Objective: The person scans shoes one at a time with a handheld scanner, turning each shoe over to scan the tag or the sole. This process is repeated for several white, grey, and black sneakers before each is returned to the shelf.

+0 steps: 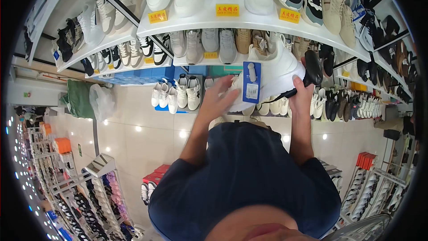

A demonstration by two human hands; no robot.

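Observation:
A white sneaker (pixel 285 64) is held up in front of the shelves, its toe toward my left hand. From it hangs a blue tag (pixel 252 82) with a barcode label and a pale plastic piece. My right hand (pixel 302 91) is closed at the heel end around a black handheld tool (pixel 313 68) with a rounded head; its thumb points up, and a thin dark part runs beneath the sneaker. My left hand (pixel 218 99), slightly blurred, is beside the toe with fingers apart. Whether its fingertips touch the sneaker I cannot tell.
A white upper shelf (pixel 200 23) carries several shoes and yellow price signs. More shoes line the lower shelf (pixel 194 47) and the floor. A green bag (pixel 80 99) and a clear plastic bag (pixel 101 102) stand at left. Shoe racks (pixel 98 187) are behind me.

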